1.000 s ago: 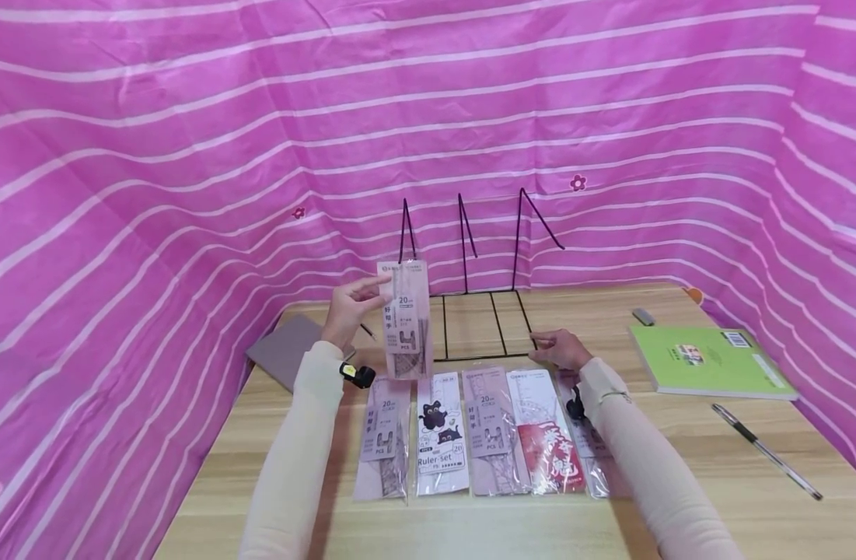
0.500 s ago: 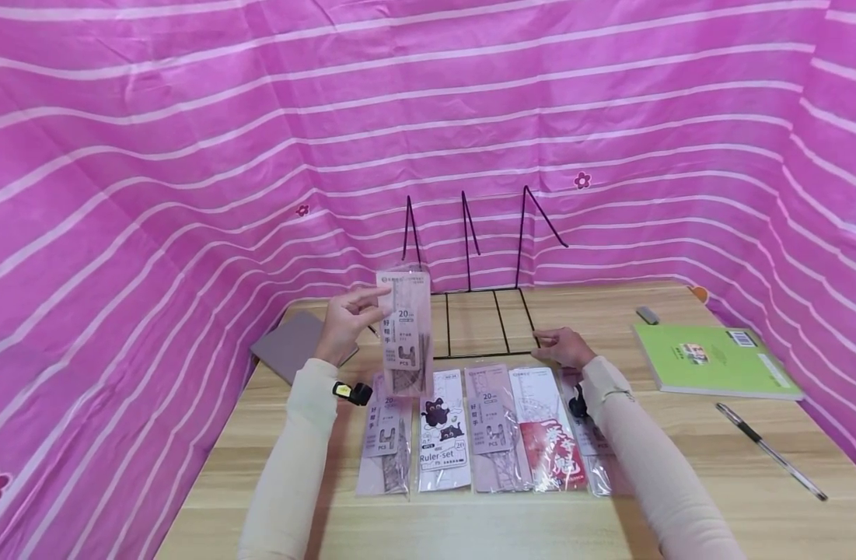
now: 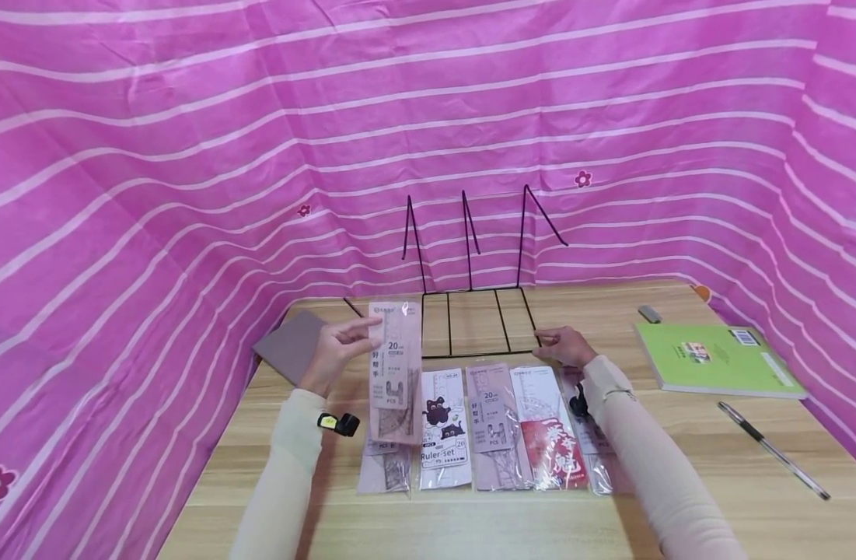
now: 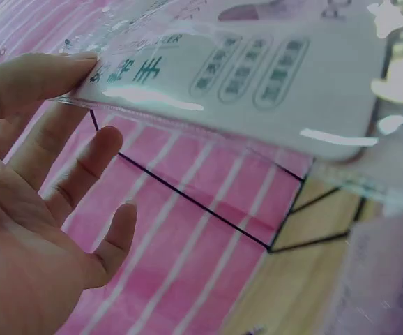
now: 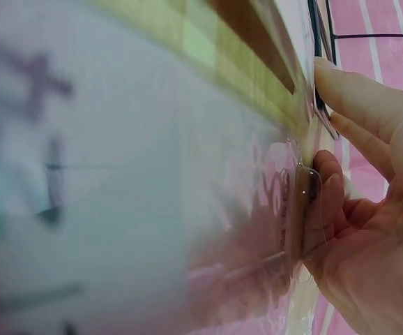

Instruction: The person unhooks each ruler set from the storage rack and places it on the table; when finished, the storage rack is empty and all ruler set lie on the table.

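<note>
My left hand [image 3: 340, 354] pinches the left edge of a pink ruler set in a clear sleeve [image 3: 396, 373], marked 20 cm. The pack is upright above the table, partly hiding another pink pack [image 3: 388, 470]. In the left wrist view the thumb lies on the sleeve's edge [image 4: 208, 77], the lower fingers apart from it. A black wire rack [image 3: 522, 237] with three tall bent prongs stands at the back; nothing hangs on them. My right hand [image 3: 566, 346] grips its front right corner with thumb and finger, a wire [image 5: 318, 91] showing between them in the right wrist view.
In front of the rack lie a cat-print ruler set [image 3: 444, 435], a pink one [image 3: 496, 435], a red-and-white one [image 3: 550, 443] and a partly hidden pack [image 3: 599, 467]. A grey notebook [image 3: 291, 342] is left; a green book [image 3: 717, 362], eraser [image 3: 649, 314] and pen [image 3: 773, 451] are right.
My left hand has lowered the pink ruler set and drawn it back toward me, away from the rack's left prong. The right hand stays at the rack's corner.
</note>
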A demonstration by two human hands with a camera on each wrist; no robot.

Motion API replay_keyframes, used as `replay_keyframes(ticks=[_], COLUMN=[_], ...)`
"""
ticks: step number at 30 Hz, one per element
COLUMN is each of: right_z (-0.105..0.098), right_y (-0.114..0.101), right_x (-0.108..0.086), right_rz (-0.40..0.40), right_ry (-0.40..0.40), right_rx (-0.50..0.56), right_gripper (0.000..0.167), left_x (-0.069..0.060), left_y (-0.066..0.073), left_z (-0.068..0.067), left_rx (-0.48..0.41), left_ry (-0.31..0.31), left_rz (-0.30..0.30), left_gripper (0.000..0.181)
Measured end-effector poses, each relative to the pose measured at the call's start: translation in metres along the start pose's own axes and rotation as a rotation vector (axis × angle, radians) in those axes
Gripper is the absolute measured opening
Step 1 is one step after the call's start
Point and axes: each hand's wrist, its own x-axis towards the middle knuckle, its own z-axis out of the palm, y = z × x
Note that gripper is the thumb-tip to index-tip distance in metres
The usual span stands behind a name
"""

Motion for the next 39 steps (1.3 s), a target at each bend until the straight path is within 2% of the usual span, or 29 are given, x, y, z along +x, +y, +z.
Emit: replay_keyframes(ticks=[3, 8, 11, 15, 19, 23, 26, 30, 39], right_z=[-0.001, -0.003, -0.002, -0.001, 0.000, -0.001, -0.002, -0.002, -0.001], right_y=[0.001, 0.002, 0.002, 0.002, 0.001, 0.000, 0.001, 0.001, 0.002], right_x=[-0.001, 0.000, -0.001, -0.001, 0.001, 0.002, 0.003, 0.003, 0.002], right_rz=[0.022, 0.025, 0.021, 0.030, 0.042, 0.065, 0.077, 0.064, 0.008], right_ry=[-0.003, 0.005, 0.000, -0.007, -0.014, -0.034, -0.033, -0.024, -0.009], right_rx=[0.022, 0.032, 0.035, 0.051, 0.055, 0.052, 0.066, 0.072, 0.031], right_gripper=[0.062, 0.063, 0.064, 0.064, 0.064, 0.066, 0.066, 0.066, 0.063], left_x=[-0.014, -0.037, -0.052, -0.070, -0.082, -0.089, -0.090, -0.089, -0.083], left_y=[-0.008, -0.020, -0.027, -0.033, -0.038, -0.042, -0.046, -0.049, -0.055], left_z=[-0.006, -0.022, -0.035, -0.051, -0.067, -0.076, -0.077, -0.071, -0.055], left_rx=[-0.004, 0.053, 0.052, 0.095, 0.159, 0.166, 0.212, 0.317, 0.513], left_ry=[-0.003, -0.004, -0.010, -0.014, 0.022, 0.064, 0.091, 0.143, 0.258], left_rz=[-0.037, -0.097, -0.181, -0.318, -0.427, -0.513, -0.547, -0.561, -0.513], left_gripper=[0.043, 0.044, 0.046, 0.051, 0.055, 0.054, 0.052, 0.048, 0.037])
